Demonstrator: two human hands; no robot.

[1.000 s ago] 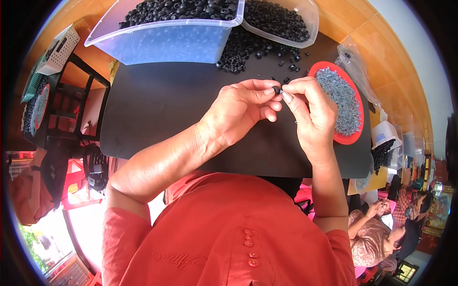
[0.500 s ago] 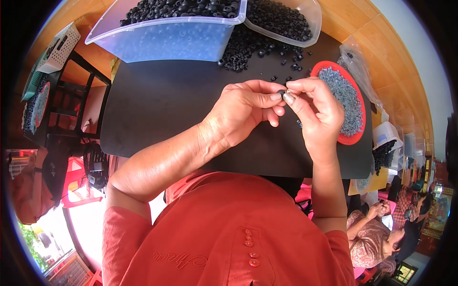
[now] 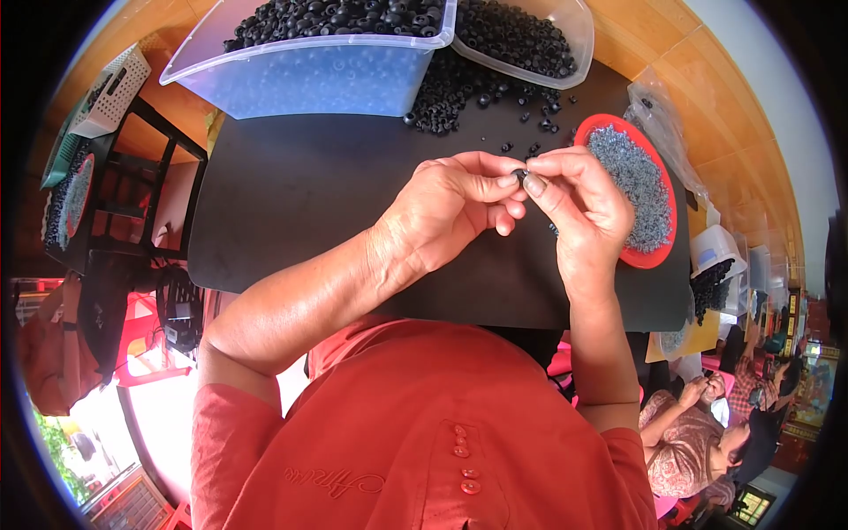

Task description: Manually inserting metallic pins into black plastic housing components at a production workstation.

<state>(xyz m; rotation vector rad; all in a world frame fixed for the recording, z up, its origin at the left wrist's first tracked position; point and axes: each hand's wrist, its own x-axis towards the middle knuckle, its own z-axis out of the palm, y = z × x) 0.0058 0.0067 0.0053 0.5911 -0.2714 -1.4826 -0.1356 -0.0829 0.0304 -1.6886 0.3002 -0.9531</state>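
Over the dark table (image 3: 300, 194), my two hands meet at the fingertips. Between the thumb and forefinger of my left hand (image 3: 442, 199) is a small round black plastic piece (image 3: 519, 174). My right hand (image 3: 590, 203) is pinched closed right against that piece, its thumb touching the side. A tiny pale bit shows between the right fingertips, too small to name. Just right of my right hand lies a red oval tray (image 3: 671, 212) heaped with small blue-grey translucent pieces (image 3: 638, 190).
A large clear bin (image 3: 327, 79) of black round pieces stands at the back, beside a smaller clear tub (image 3: 574, 44) of them. Loose black pieces (image 3: 437, 102) spill in front. A plastic bag (image 3: 658, 115) lies at the right edge. Another person (image 3: 693, 437) sits at the far right.
My right fingertips have moved slightly left, closer onto the black piece. The pale bit between them shows less. My left hand has hardly moved.
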